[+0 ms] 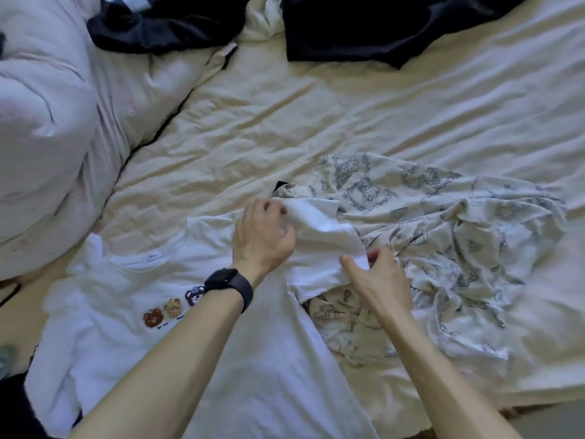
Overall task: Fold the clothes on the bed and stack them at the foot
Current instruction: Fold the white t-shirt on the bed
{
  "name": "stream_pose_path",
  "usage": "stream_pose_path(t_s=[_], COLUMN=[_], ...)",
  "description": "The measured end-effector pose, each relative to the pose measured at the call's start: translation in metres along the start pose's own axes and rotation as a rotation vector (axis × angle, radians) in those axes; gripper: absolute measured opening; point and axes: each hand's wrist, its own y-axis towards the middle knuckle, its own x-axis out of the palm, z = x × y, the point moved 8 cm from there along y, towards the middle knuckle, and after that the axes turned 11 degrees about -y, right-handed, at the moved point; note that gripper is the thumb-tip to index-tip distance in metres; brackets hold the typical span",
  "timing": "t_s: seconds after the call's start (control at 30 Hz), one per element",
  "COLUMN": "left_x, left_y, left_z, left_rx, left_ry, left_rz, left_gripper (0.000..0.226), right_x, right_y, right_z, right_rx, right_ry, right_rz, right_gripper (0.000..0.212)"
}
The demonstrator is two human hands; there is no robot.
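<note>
Pinching the sleeve point(319, 245) of the white T-shirt point(269, 359), left hand point(262, 236) at the far corner, right hand point(376, 277) at the near hem, apart. Lay spread on the cream sheet point(285, 122), touching a printed garment point(459, 232); dark clothes point(364, 26) beyond.

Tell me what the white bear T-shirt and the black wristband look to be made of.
White T-shirt: soft, matte knit, probably cotton jersey; it lies limp with fine creases and a ribbed collar. Wristband: smooth matte black, likely silicone or rubber; no weave shows.
</note>
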Motion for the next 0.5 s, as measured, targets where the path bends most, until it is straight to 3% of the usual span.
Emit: stream_pose_path(t_s=[0.07,0.13,0.23,0.33,0.43,0.5], left_x=[0.010,0.035,0.050,0.036,0.003,-0.004], left_y=[0.032,0.057,0.083,0.107,0.120,0.119], left_z=[0.042,0.062,0.071,0.086,0.083,0.077], left_rx=[0.112,0.111,0.094,0.169,0.096,0.066], left_ry=[0.000,0.229,0.497,0.280,-0.032,-0.021], left_rz=[-0.132,-0.358,-0.495,-0.399,-0.181,-0.140], left_gripper=[0.035,0.043,0.023,0.016,0.019,0.022], right_x=[0.008,0.012,0.011,-0.001,-0.014,-0.011], right_y=[-0.005,-0.007,-0.004,-0.002,-0.005,-0.005], right_z=[0.010,0.015,0.016,0.013,0.015,0.015], right_rx=[0.065,0.102,0.077,0.038,0.034,0.055], right_ry=[0.049,0.132,0.207,0.390,0.563,0.587], right_rz=[-0.063,-0.096,-0.094,0.015,0.181,0.206], right_gripper=[0.054,0.048,0.031,0.020,0.014,0.012])
